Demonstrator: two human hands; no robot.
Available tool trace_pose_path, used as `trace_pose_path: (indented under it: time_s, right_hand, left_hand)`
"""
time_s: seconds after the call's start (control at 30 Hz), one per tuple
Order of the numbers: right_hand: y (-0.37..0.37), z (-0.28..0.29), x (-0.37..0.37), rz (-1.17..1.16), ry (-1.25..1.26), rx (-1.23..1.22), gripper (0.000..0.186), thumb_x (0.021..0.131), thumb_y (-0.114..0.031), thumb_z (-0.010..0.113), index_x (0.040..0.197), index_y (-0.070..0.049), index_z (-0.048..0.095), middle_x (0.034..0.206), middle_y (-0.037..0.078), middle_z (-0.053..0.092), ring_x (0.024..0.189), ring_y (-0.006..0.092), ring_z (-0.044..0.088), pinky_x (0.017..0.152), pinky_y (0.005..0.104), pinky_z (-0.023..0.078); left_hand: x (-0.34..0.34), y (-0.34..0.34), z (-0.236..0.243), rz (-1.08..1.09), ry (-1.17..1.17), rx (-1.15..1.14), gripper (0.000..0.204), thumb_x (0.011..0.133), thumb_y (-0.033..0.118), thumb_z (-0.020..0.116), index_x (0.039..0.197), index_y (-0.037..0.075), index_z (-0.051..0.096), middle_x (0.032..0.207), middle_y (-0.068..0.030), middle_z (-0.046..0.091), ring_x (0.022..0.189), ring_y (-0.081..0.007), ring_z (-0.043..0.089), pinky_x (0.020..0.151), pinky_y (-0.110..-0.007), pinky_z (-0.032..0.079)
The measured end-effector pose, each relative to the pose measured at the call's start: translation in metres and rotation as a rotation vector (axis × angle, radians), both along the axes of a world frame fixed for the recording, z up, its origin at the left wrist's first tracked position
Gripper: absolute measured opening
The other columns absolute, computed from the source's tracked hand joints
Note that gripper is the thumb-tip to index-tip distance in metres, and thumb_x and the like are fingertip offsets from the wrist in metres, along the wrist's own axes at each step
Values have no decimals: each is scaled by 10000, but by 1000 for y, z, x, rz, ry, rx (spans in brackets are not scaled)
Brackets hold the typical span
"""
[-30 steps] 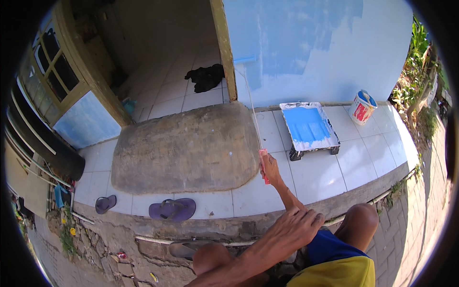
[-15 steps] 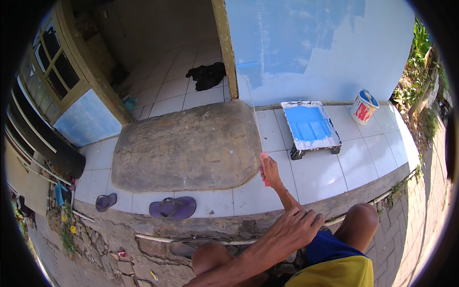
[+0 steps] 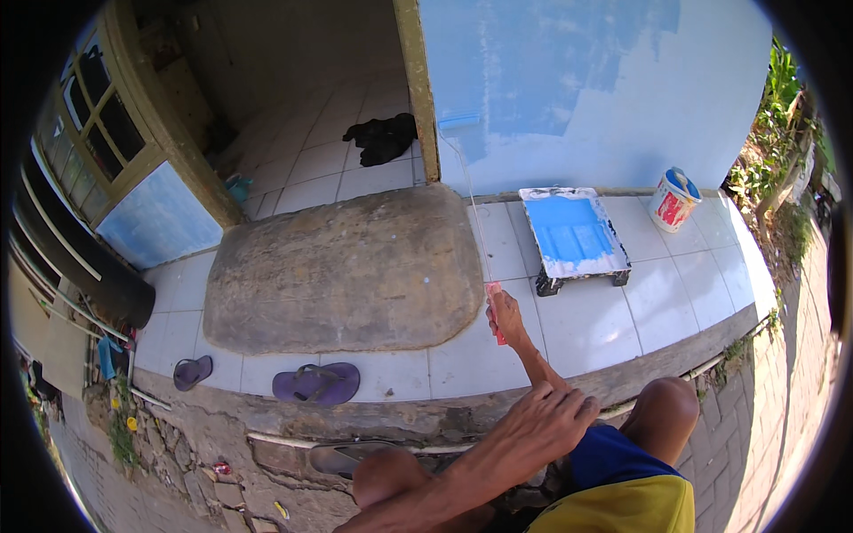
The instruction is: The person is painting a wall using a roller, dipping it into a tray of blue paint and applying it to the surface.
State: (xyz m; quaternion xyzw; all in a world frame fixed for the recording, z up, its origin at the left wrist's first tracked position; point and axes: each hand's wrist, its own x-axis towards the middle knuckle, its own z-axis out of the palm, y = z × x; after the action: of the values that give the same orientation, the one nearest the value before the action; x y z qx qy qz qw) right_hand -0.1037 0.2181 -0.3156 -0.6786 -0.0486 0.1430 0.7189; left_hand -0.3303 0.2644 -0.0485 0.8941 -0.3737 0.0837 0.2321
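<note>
1. The right hand [image 3: 506, 313] reaches forward over the tiled ledge [image 3: 591, 311], its fingers wrapped around the red handle [image 3: 493, 290] of a paint roller [image 3: 459, 120]. Thumb and fingers are clamped on the grip, with both ends of it showing past the hand.

2. The roller's blue sleeve lies far ahead, at the low left part of the blue wall [image 3: 702, 98], just right of the wooden doorpost [image 3: 418, 89].

3. The left hand [image 3: 553, 419] comes in from the near left and crosses over the right forearm [image 3: 540, 366]. Its fingers are bent loosely and lie close to one another; whether they clasp the forearm or only rest there, one cannot tell.

4. To the right of the roller handle stands a paint tray [image 3: 586, 267] with blue paint [image 3: 569, 222] in it; farther right, near the wall, is a paint bucket [image 3: 673, 211].

5. To the left, a rounded concrete slab [image 3: 342, 275] sits before the doorway, with a purple flip-flop [image 3: 329, 384] on the tiles at its near side and another flip-flop [image 3: 193, 372] farther left.

6. Beyond the slab, a black cloth [image 3: 386, 142] lies on the indoor floor.
</note>
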Motion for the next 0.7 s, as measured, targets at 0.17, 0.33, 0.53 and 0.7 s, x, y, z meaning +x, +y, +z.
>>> trace_pose_path:
  time_s: [0.17,0.33,0.53,0.7]
  right_hand:
    - [10,0,-10,-20,-17,22,532,1002,-575,430,857,-70,512,576,18,483,395,102,453,353,265,370]
    - [19,18,5,-40,-86,86,523,1011,-555,433,858,-61,509,571,18,474,391,101,449,347,268,356]
    - [21,23,-2,-20,-62,96,522,1018,-564,413,911,-68,536,598,13,486,380,92,420,340,256,351]
    - [11,21,-1,-47,-62,60,516,1013,-546,441,879,-54,520,585,17,483,390,101,445,355,268,362]
  left_hand:
    - [-2,1,3,5,-2,4,420,814,7,616,1228,-14,552,1015,-97,593,924,-225,625,830,-341,475]
    - [-4,-3,-1,16,-10,-15,405,823,19,621,1221,-10,553,1011,-99,605,932,-225,632,825,-343,478]
    - [-2,1,-5,24,-30,-42,382,826,26,623,1201,-8,561,1026,-100,612,934,-220,637,821,-341,480]
    - [-4,-1,-1,23,-17,-18,410,815,15,624,1217,-14,553,1006,-95,599,920,-213,632,828,-340,477]
